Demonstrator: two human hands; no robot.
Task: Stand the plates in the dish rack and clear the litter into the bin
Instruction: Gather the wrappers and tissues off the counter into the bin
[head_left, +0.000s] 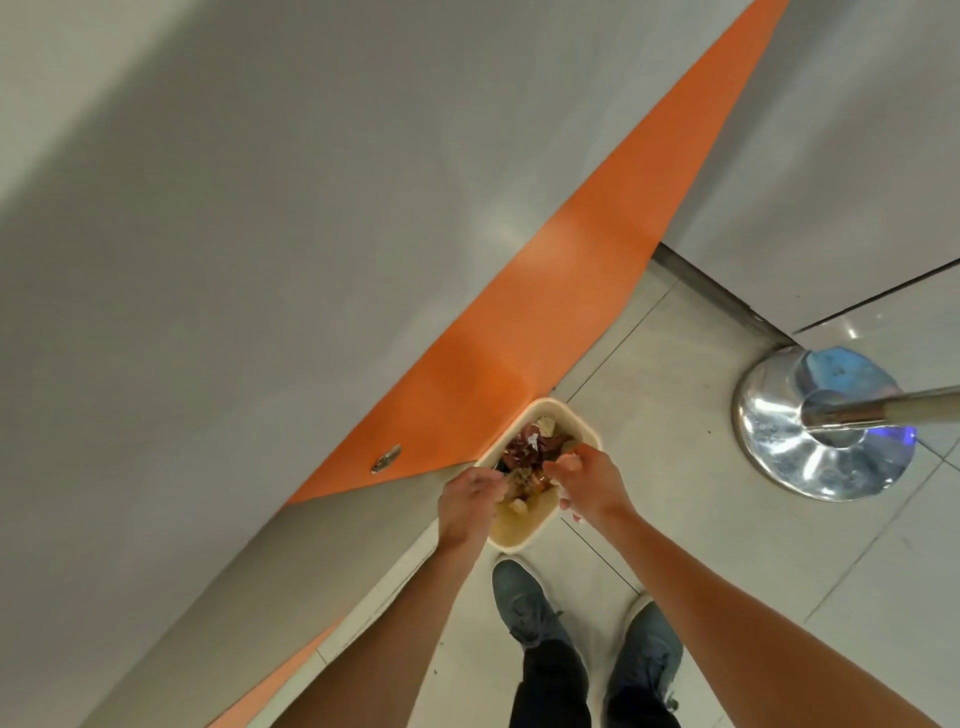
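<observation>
Orange panelling (519, 338) runs down the left, with a small round metal fitting (386, 459) set in it. Just right of that, the left hand (470, 499) hangs over the left edge of the bin, fingers curled downward. The back of the hand hides them, so I cannot tell whether they pinch a scrap or nothing.

The bin (584, 431) is a cream tub standing on the floor tiles against the panel. The litter (530, 452) lies heaped inside it: crumpled wrappers, dark reddish and foil-bright, with pale lumps (food scraps, perhaps). I'd judge it light, soft and springy, and likely greasy, so best pinched by a crumpled fold rather than scooped. The tub itself looks thin and easy to tip, so its rim is the place to steady it.

The right hand (587, 483) hovers over the bin's right edge, fingers loose and spread, gripping nothing I can make out. Further right stands a chrome post base (769, 441). No plates or dish rack are in view, and the bin's bottom is buried.
</observation>
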